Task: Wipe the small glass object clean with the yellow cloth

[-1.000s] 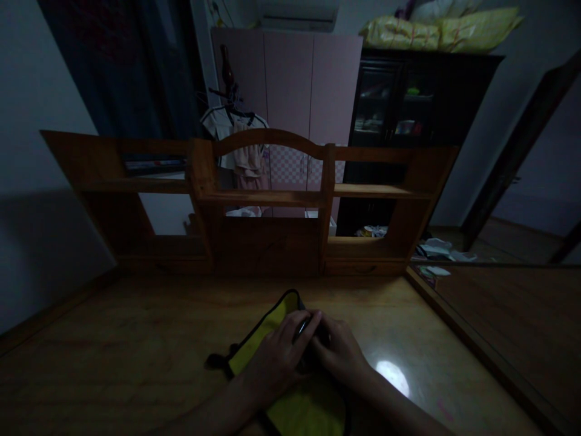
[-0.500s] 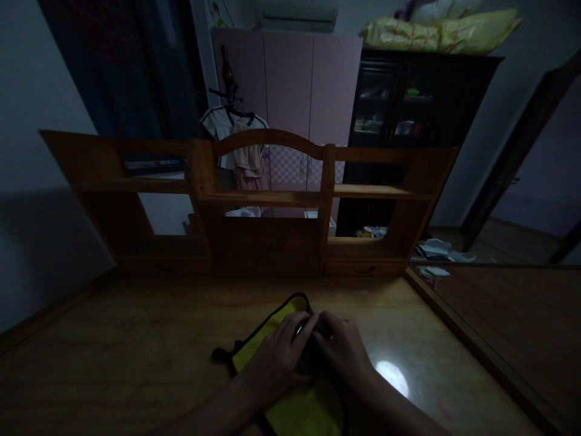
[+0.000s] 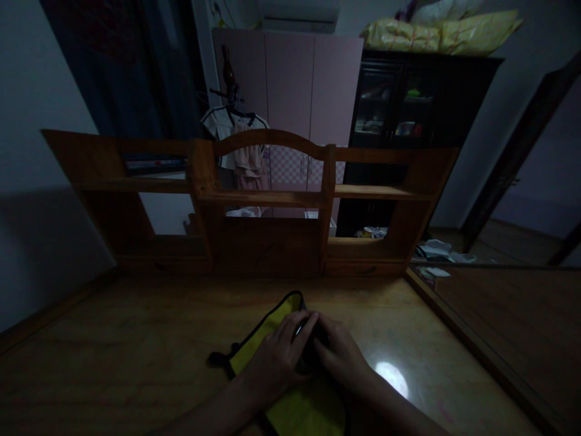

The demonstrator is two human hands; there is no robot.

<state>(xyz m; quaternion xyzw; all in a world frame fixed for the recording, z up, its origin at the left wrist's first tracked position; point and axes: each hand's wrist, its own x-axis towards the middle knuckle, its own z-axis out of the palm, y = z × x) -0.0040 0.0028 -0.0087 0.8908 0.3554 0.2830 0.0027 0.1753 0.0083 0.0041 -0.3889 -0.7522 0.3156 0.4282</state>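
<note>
Gripping: two hands, left hand (image 3: 276, 358) and right hand (image 3: 341, 357), both closed on one small dark thing (image 3: 309, 356).
Bag: one yellow bag (image 3: 303, 413), flat on the desk (image 3: 136, 351), under the hands.

No writing can be read (too dark).

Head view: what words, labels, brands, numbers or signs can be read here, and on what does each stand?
No text can be read anywhere in this dim picture.
Yellow pouch under the left hand and right hand: no print shows.
Flat items on the wooden shelf: too dark and small to read.
Things in the glass cabinet: too small and blurred to read.
Papers beyond the desk: blurred, unreadable.
</note>
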